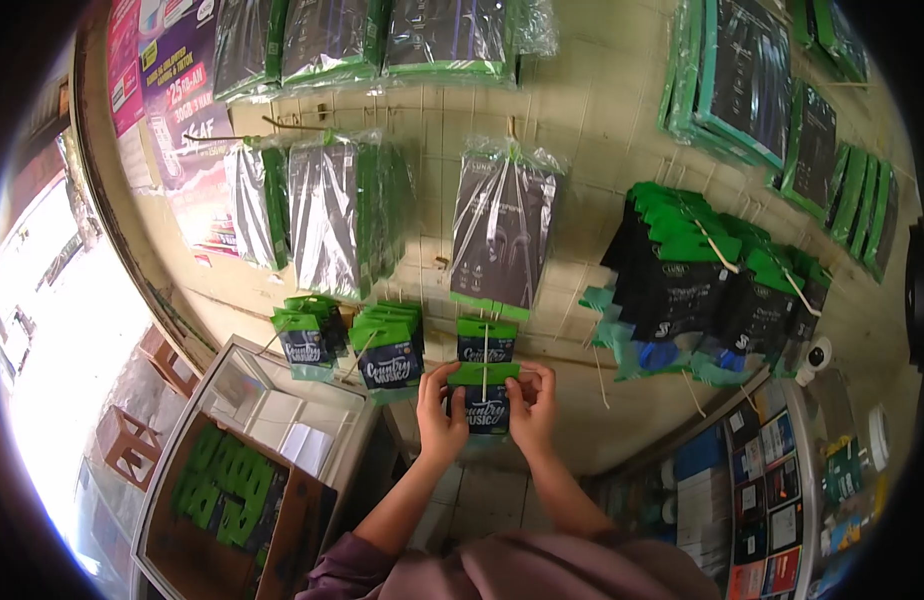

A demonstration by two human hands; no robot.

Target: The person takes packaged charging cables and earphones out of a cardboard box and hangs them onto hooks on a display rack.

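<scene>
Both of my hands grip a small dark packet printed "Country Music", with a green header card on top. My left hand pinches its left edge and my right hand its right edge, thumbs toward me. A pale hook rod runs in front of or through the header; I cannot tell which. Just behind hangs a similar packet. To the left, two bunches of such packets hang, a nearer bunch and a farther bunch.
A boxed earphone pack in clear film hangs above my hands. Dark pouches with green tops hang to the right on protruding hooks. An open cardboard box of green-topped packets is on the glass case at lower left. A display case stands right.
</scene>
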